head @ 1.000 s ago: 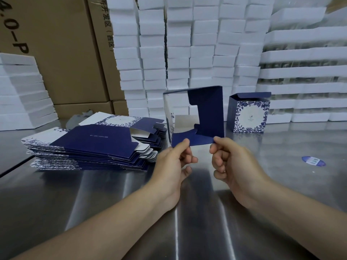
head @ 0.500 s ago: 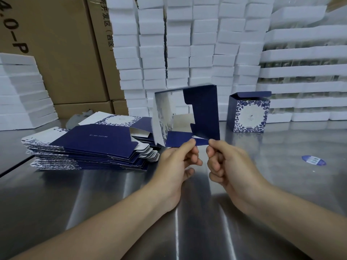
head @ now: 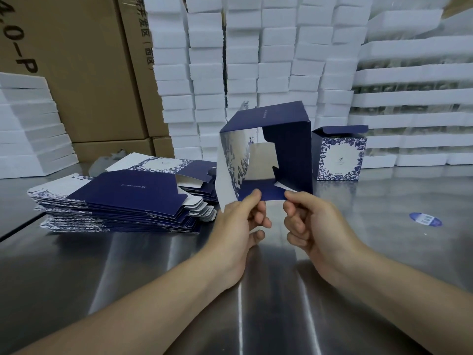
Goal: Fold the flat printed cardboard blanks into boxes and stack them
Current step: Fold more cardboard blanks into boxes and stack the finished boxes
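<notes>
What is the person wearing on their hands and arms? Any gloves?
No gloves. The left hand and right hand are bare, with no rings showing. The left forearm and right forearm are bare too: no sleeves, watch or bracelet in view.

Opened blank point(head: 291, 155) at ctr, above table point(head: 179, 265), near edge pinched by L hand point(head: 238, 221) and R hand point(head: 312, 226) side by side. Stack of flat blanks point(head: 128, 198) on table to its left. Folded box point(head: 339, 157) stands behind, to the right. Sticker point(head: 425, 219) on table far right. Cartons point(head: 84, 73) back left, foam stacks point(head: 256, 60) along back.
</notes>
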The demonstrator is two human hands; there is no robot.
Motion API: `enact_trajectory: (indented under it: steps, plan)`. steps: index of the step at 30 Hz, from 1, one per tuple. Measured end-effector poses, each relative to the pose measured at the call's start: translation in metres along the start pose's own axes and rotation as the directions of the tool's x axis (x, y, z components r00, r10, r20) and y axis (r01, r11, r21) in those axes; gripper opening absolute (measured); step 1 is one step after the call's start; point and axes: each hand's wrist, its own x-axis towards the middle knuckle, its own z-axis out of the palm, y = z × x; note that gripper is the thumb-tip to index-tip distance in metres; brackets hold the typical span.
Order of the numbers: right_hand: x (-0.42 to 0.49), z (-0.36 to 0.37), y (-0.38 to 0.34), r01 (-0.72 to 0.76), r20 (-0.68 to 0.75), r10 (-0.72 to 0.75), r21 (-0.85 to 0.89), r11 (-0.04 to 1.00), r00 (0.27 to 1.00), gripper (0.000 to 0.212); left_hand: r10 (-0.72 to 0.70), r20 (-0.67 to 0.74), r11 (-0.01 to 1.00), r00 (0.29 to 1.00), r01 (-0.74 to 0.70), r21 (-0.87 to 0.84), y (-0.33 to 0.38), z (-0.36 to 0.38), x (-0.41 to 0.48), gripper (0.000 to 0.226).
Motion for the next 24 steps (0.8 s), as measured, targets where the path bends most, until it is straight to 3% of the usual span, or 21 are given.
enact_trajectory:
  steps: [7, 12, 17, 24]
  plan:
    - [-0.0031, 0.0035, 0.0024, -0.029, 0.112, 0.036, -0.065, 0.997, 0.993, 0.041, -0.006, 0.125, 0.995, 0.992, -0.007, 0.104, 0.0021, 0.0009, -0.0019, 0.042]
    - [-0.0016, 0.0026, 0.0015, -0.018, 0.059, 0.020, -0.035, 0.999, 0.998, 0.040, 0.017, 0.044, 0.999, 0.999, -0.019, 0.045, -0.0009, 0.0009, -0.0010, 0.037]
    - [-0.0001, -0.0009, 0.0023, -0.046, 0.050, 0.053, -0.140, 0.989, 0.997, 0.035, 0.031, -0.017, 0.997, 0.999, -0.029, 0.070, -0.0028, -0.0007, 0.0009, 0.037]
    - [0.0010, -0.0003, 0.0024, -0.050, 0.151, 0.062, -0.077, 0.996, 0.987, 0.034, 0.028, 0.070, 0.994, 0.997, -0.035, 0.100, 0.0019, -0.0005, -0.0012, 0.043]
